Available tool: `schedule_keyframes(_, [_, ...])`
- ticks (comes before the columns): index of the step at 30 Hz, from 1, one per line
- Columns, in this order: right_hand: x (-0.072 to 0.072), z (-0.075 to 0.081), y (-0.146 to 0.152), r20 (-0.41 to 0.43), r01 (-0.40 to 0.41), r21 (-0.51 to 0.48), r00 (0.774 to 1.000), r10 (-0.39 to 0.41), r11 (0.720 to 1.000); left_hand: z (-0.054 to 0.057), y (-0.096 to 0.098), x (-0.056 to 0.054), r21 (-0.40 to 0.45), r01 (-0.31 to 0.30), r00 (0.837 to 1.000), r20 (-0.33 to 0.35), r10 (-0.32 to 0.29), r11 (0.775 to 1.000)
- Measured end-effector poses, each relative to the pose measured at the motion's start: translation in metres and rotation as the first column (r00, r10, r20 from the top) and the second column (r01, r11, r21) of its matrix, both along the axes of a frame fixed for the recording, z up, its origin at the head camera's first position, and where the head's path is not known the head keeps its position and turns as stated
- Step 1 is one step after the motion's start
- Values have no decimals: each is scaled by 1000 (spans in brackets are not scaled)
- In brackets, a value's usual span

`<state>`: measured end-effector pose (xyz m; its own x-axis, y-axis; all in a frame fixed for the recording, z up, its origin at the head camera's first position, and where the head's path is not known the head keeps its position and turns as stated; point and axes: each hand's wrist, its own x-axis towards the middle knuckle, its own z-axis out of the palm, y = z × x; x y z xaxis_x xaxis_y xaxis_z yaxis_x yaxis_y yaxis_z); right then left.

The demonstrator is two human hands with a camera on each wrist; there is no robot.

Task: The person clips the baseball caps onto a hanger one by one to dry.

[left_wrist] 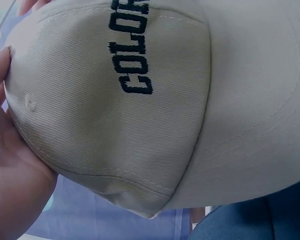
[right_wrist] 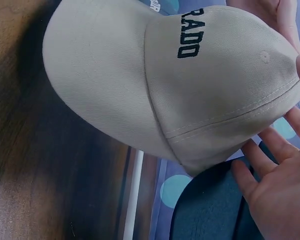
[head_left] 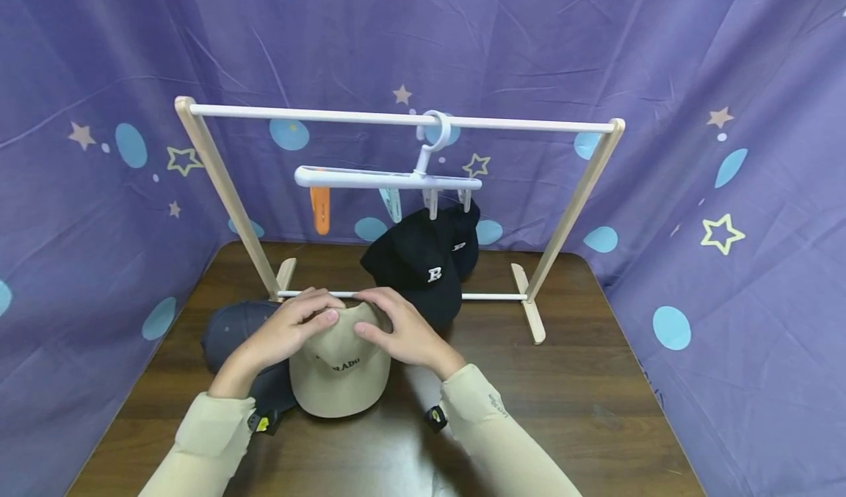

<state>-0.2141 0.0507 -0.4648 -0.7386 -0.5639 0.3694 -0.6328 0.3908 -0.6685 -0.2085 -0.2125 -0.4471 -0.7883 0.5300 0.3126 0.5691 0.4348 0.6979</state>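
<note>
The left hand (head_left: 291, 328) and right hand (head_left: 406, 328) pinch the beige cap (head_left: 340, 387) at opposite sides of its crown, probably to balance it, brim toward six o'clock. It is between six and seven o'clock from the hanger (head_left: 390, 180), whose grey clip (head_left: 431, 202) seemingly suspends the black cap (head_left: 406, 251).

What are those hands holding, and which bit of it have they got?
A beige cap: the left hand and right hand hold it by opposite sides of the crown, away from the brim.
</note>
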Motion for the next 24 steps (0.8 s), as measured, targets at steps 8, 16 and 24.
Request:
schedule_keyframes(8, [2,2,-4,39,6,-10,999,-6,1000,-2,2,0,12,8,1000,13,-9,1000])
schedule_keyframes(16, [4,0,-4,63,18,-7,998,-18,1000,-2,4,1,26,10,1000,-10,-10,1000])
schedule_keyframes(24, [4,-1,-3,74,6,-7,997,-6,1000,-1,2,2,14,-7,1000,-3,7,1000])
